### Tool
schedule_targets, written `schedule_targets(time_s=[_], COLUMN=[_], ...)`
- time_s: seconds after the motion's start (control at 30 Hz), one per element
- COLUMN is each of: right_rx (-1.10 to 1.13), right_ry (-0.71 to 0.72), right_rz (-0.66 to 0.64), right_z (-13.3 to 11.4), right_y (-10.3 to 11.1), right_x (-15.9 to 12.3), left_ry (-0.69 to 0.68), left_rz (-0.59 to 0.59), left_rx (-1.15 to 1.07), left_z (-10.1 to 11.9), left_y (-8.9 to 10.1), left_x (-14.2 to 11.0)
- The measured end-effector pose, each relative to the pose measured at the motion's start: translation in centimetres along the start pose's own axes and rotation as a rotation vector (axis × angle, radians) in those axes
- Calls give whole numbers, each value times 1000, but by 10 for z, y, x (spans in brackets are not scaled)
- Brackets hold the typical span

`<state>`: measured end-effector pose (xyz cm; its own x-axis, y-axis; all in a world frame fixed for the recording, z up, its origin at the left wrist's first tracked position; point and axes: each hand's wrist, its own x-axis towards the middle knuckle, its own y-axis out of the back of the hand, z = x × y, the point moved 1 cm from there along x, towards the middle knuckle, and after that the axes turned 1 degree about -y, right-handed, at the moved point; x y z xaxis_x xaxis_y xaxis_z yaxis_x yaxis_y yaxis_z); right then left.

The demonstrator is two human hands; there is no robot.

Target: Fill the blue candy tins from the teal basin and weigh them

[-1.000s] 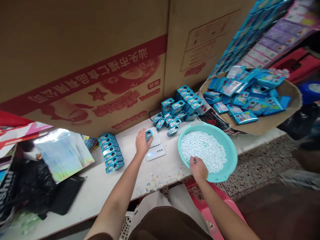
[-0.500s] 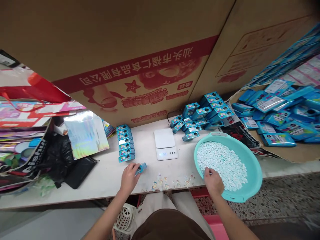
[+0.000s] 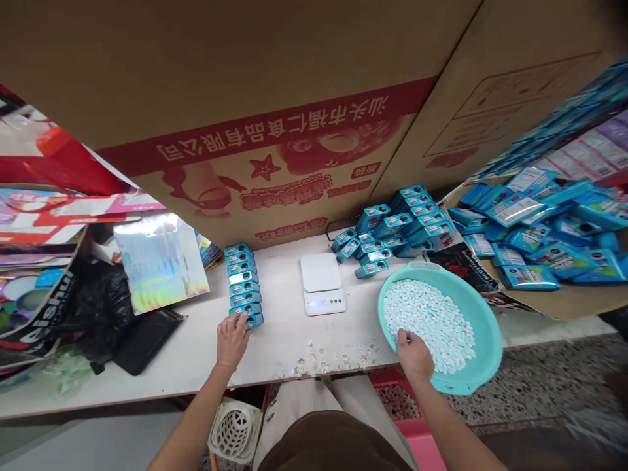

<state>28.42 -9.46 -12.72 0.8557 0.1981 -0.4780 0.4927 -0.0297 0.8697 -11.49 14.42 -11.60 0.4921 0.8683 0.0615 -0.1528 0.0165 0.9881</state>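
Blue tin (image 3: 254,320) lies crosswise at the near end of a row of tins (image 3: 243,281) on the tabletop (image 3: 284,314), nearest your left hand (image 3: 233,343), fingers (image 3: 241,323) together on it; your right hand (image 3: 415,356) rests at the teal basin (image 3: 485,340), fingers (image 3: 403,337) bunched among white candies (image 3: 426,324).

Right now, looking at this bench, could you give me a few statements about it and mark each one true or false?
The left hand touches the end tin of the row of blue tins. True.
The right hand rests on the digital scale. False: it is in the teal basin, among the white tablets.
The digital scale stands to the right of the teal basin. False: it stands to the left of it.
The holographic bag lies to the left of the row of blue tins. True.
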Motion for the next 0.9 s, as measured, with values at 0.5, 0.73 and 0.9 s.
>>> schedule_targets(time_s=[0.5, 0.73, 0.9], right_rx=[150, 209, 170], right_ry=[74, 171, 179], right_rz=[140, 227, 221], right_z=[-13, -14, -13], right_y=[8, 8, 12], right_x=[8, 16, 20], left_ry=[-296, 3, -43], left_rz=[34, -62, -89], left_rx=[-321, -273, -294], left_z=[262, 320, 312], left_y=[-35, -70, -64], left_x=[179, 241, 229])
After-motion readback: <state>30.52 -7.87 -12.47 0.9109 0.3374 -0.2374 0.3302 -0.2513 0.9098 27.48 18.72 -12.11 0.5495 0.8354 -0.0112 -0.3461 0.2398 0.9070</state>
